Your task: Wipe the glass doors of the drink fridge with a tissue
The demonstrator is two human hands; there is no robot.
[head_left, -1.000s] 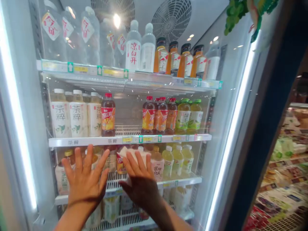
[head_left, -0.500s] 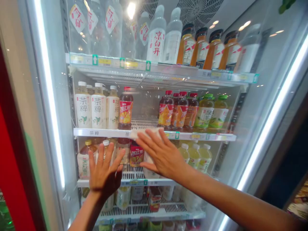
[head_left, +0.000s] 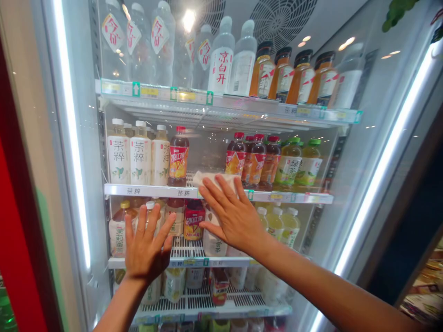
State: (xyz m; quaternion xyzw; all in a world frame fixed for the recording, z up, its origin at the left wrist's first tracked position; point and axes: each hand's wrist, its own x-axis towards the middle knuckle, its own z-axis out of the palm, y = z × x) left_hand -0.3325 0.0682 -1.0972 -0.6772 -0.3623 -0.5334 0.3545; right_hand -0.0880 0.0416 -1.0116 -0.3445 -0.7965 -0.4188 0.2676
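A glass cooler door stands in front of me, with bottled drinks behind it. My right hand lies against the glass, fingers stretched, pressing a whitish cloth under it. The cloth's edge shows above the fingertips, near the middle shelf; the palm hides the rest. To the left, my left hand rests open on or very close to the glass, fingers spread, holding nothing. Behind the hands are a red-labelled iced tea bottle and a jasmine tea bottle with a yellow cap.
Clear water bottles and amber bottles with black caps line the top shelf. White tea bottles, red-capped bottles and green tea bottles stand on the middle shelf. A bright light strip runs along the left side.
My right hand and the cloth have slid slightly upward on the glass, relative to the shelf edge. The left hand stays nearly in place. The view has shifted a little.
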